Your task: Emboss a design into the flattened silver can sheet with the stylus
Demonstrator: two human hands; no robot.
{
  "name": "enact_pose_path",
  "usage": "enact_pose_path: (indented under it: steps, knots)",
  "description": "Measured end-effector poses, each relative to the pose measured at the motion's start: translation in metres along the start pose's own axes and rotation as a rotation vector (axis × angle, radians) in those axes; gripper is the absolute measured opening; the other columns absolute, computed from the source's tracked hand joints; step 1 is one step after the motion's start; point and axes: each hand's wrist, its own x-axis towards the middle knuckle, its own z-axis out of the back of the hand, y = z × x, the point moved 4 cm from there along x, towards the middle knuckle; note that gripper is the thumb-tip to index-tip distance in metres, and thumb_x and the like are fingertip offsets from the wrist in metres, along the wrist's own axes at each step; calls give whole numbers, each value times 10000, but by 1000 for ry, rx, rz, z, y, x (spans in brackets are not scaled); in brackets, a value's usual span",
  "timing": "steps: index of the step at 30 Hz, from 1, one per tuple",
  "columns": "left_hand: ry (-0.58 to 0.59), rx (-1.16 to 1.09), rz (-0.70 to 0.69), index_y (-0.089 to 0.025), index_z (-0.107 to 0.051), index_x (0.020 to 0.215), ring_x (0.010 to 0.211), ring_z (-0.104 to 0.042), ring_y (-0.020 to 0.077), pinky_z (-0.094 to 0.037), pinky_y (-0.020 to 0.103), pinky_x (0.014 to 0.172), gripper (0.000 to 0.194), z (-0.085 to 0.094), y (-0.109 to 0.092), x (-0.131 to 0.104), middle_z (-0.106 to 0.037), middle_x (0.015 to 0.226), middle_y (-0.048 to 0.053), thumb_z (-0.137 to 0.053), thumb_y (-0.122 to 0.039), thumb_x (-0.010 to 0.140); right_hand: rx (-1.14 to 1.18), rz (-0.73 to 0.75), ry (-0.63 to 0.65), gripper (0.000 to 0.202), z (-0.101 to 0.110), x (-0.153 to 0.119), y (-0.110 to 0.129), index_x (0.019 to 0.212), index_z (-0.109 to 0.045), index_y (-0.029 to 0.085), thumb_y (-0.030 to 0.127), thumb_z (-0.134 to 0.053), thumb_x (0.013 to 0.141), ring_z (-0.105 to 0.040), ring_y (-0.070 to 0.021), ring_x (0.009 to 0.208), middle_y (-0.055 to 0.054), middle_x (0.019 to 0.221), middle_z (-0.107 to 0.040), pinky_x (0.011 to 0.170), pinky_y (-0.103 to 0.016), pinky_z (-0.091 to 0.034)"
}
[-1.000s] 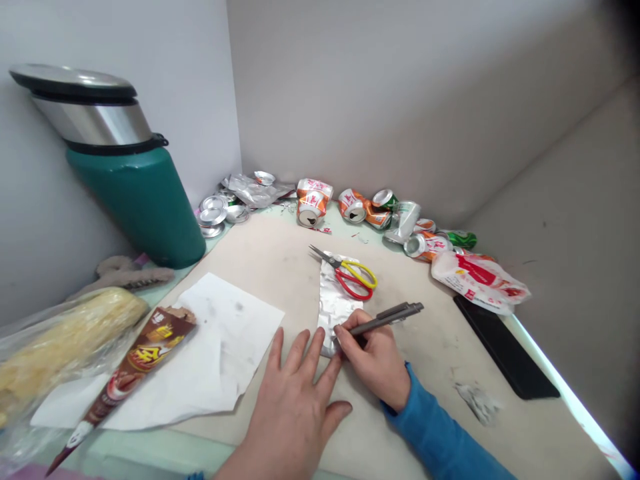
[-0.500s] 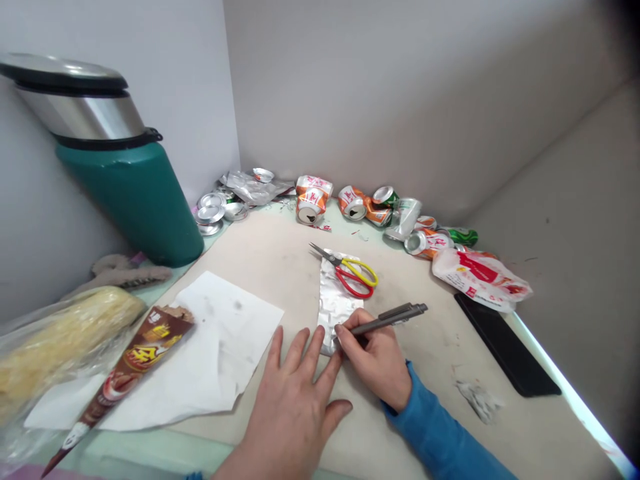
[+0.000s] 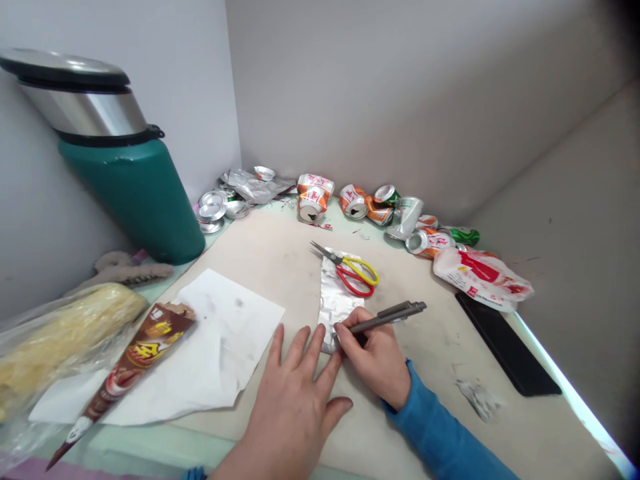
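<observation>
My right hand (image 3: 377,360) is closed round a dark grey pen (image 3: 387,317), whose lower end is at the near part of a crinkled silver metal sheet (image 3: 340,303). The pen's tip is hidden by my fingers. My left hand (image 3: 295,393) lies palm down with its fingers spread, fingertips at the sheet's near left edge and close to my right hand. Scissors (image 3: 347,267) with one yellow and one red handle rest on the far part of the sheet, blades pointing to the far left.
Crushed cans (image 3: 315,198) line the back. At left are a green bottle (image 3: 145,193), white paper (image 3: 225,347), a brown cone wrapper (image 3: 135,360) and a plastic-wrapped yellow item (image 3: 75,333). A red and white packet (image 3: 483,277) and black phone (image 3: 507,343) lie right.
The pen has tilted very slightly in my right hand. Both hands stay in nearly the same place, and the view has shifted a little.
</observation>
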Motion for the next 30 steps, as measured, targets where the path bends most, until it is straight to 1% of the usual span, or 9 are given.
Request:
enact_pose_path:
  steps: [16,24,30]
  knots:
    - [16,-14,16,-264,-528,1281,1270,-414,355,-275,636,1034,498,-1,1,2,-459,1390,117,-434,-540,877,1,0,6,193,0,-1,-2,650,-488,214,260,-526,833,-497,-137,518,28,535,-508,518,-247,-382]
    - [26,-6,12,-262,-528,1280,1278,-404,352,-263,637,1041,503,-1,0,2,-447,1399,119,-414,-548,883,10,-3,19,204,0,0,-3,649,-470,215,268,-523,839,-471,-132,519,31,546,-493,522,-248,-382]
    - [32,-7,20,-262,-527,1281,1279,-404,349,-250,636,1048,500,-2,0,1,-441,1404,122,-417,-544,883,21,-8,25,199,0,-1,-4,647,-472,216,264,-533,830,-465,-129,508,36,533,-488,498,-238,-378]
